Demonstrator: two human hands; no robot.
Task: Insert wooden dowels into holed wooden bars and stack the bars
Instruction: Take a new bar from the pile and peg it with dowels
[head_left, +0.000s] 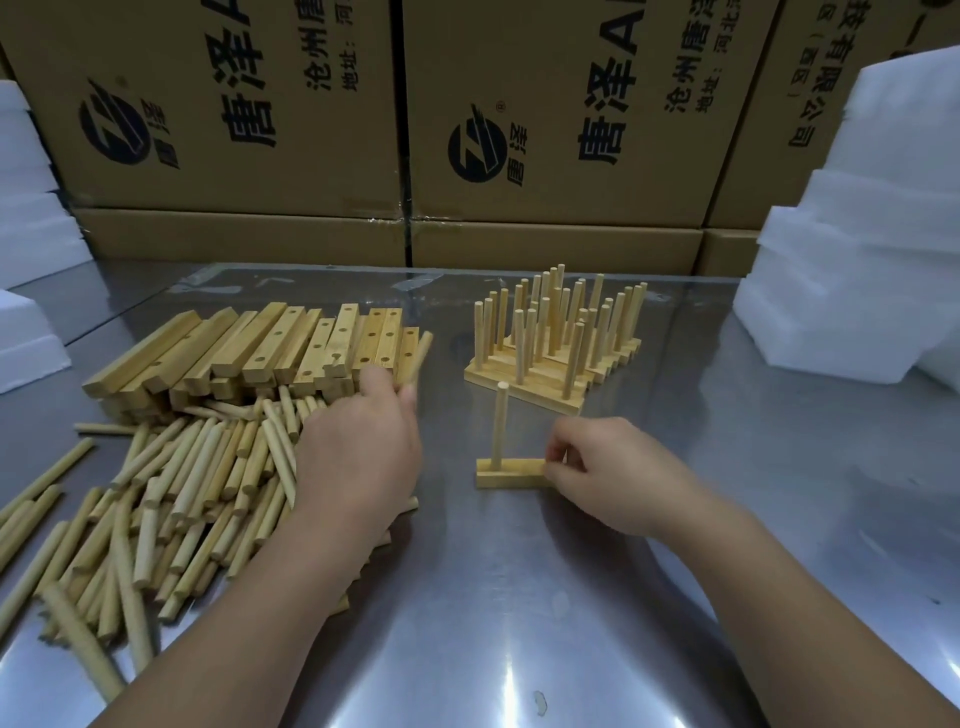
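Nearest, the left hand (363, 452), fingers (376, 382) clenched round a dowel (422, 358), hovered over loose dowels (197, 483) at lower left while the right hand (608, 478) pinched the centre bar (511, 474), one peg (501, 423) fitted; finished bars (524, 375) stood above it, many spare bars (249, 353) unfilled.
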